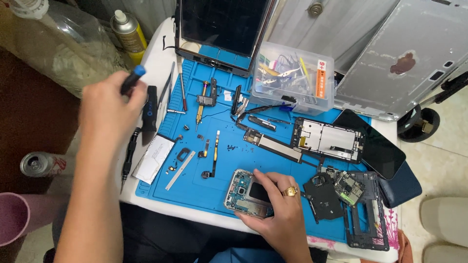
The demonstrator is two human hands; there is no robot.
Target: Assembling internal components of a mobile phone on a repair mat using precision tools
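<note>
My left hand (108,109) is raised over the left edge of the blue work mat (214,195) and grips a small black screwdriver with a blue cap (132,79). My right hand (279,207), with a gold ring, rests on an opened phone (243,196) lying at the mat's near edge, holding it down. The phone's inner boards and a dark patch show between my fingers.
Loose phone parts, flex cables, tiny screws, tweezers (168,87) and a flat battery (153,158) lie on the mat. A tablet (222,29) and a clear parts box (295,75) stand at the back. A phone frame (327,139), a dark screen (378,143), a spray can (127,30) and a drinks can (41,163) are nearby.
</note>
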